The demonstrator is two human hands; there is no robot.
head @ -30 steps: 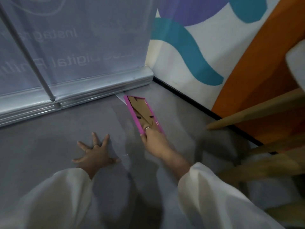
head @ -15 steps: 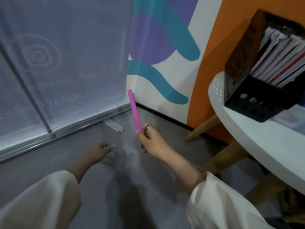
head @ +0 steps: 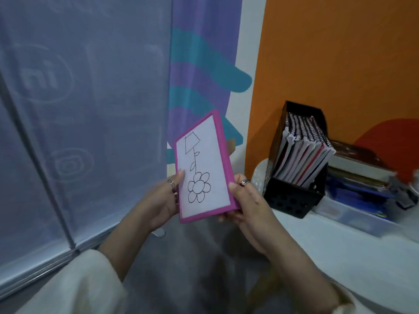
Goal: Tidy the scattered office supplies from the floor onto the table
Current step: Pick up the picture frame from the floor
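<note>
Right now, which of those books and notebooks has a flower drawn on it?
The pink-edged notebook held by both hands, not the spiral ones in the black file holder.

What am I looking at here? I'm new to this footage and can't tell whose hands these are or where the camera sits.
There is no machine: a person wears one wide-angle camera on the head, looking forward and down, so the hands are their own. Both hands hold up a pink-framed board with a flower drawn on its white face. The left hand grips its left edge, the right hand its lower right corner. To the right stands a white table. On it a black file holder holds spiral notebooks upright, with a stack of books beside it. Behind the hands hangs a grey banner.
</note>
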